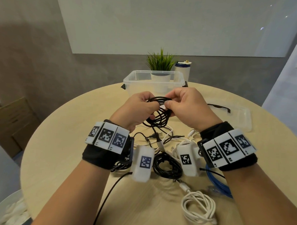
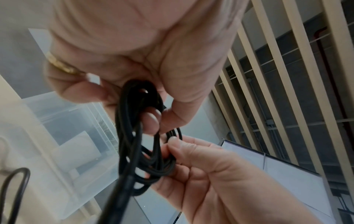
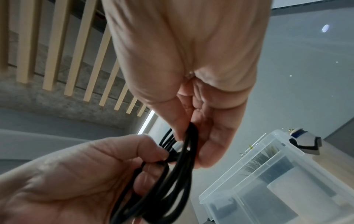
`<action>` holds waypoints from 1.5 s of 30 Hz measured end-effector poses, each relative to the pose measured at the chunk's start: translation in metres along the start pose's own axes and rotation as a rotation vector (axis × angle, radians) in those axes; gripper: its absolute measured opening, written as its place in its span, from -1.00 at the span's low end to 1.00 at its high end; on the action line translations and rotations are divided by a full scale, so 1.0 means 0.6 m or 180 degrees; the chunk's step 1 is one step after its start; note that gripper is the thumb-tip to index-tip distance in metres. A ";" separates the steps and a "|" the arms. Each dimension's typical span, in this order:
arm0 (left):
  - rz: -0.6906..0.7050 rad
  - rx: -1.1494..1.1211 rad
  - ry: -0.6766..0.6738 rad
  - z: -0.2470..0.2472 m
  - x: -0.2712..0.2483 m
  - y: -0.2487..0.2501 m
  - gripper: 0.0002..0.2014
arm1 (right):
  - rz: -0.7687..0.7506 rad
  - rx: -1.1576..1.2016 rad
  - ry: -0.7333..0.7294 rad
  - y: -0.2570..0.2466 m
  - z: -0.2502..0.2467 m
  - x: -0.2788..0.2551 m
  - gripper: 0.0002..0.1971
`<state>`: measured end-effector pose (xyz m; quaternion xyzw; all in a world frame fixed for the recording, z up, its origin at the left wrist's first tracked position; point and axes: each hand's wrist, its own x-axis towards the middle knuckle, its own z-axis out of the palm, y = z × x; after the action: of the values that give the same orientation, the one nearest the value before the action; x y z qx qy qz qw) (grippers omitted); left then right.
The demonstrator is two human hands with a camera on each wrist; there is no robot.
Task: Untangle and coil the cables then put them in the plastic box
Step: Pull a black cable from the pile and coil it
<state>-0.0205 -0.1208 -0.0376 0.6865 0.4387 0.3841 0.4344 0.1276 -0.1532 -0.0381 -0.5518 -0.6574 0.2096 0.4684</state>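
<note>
Over the middle of the table I hold a coiled black cable (image 1: 158, 115) between both hands. My left hand (image 1: 144, 104) grips the loops on their left side, fingers curled through the coil (image 2: 130, 136). My right hand (image 1: 174, 103) pinches the top of the loops with thumb and fingers, beside a small silver plug (image 3: 178, 145). The coil (image 3: 172, 174) hangs down below both hands. The clear plastic box (image 1: 134, 80) stands open just beyond my hands, with no cable visible in it; it also shows in the right wrist view (image 3: 268, 174).
On the round wooden table (image 1: 65, 133) lie a tangle of white and black cables (image 1: 160, 137), a black coil (image 1: 167, 166), a white coil (image 1: 197, 207) and a blue cable (image 1: 216, 183). The box lid (image 1: 238, 117) lies at the right. A potted plant (image 1: 160, 64) and a bottle (image 1: 181, 69) stand behind the box.
</note>
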 end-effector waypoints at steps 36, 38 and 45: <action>0.0266 -0.0692 -0.0844 -0.031 -0.010 0.001 -0.91 | 0.0181 0.1187 -0.0556 0.011 -0.032 0.000 -0.72; 0.0303 -0.0857 -0.0646 -0.023 -0.010 0.005 -0.91 | 0.0208 0.1159 -0.0481 0.010 -0.030 0.001 -0.73; 0.0617 -0.0453 0.0130 -0.001 -0.004 0.008 -0.90 | 0.0023 0.0705 -0.0570 -0.001 -0.023 -0.003 -0.80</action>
<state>-0.0204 -0.1242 -0.0334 0.6852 0.3505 0.4684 0.4339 0.1388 -0.1585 -0.0320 -0.4781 -0.6674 0.3310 0.4652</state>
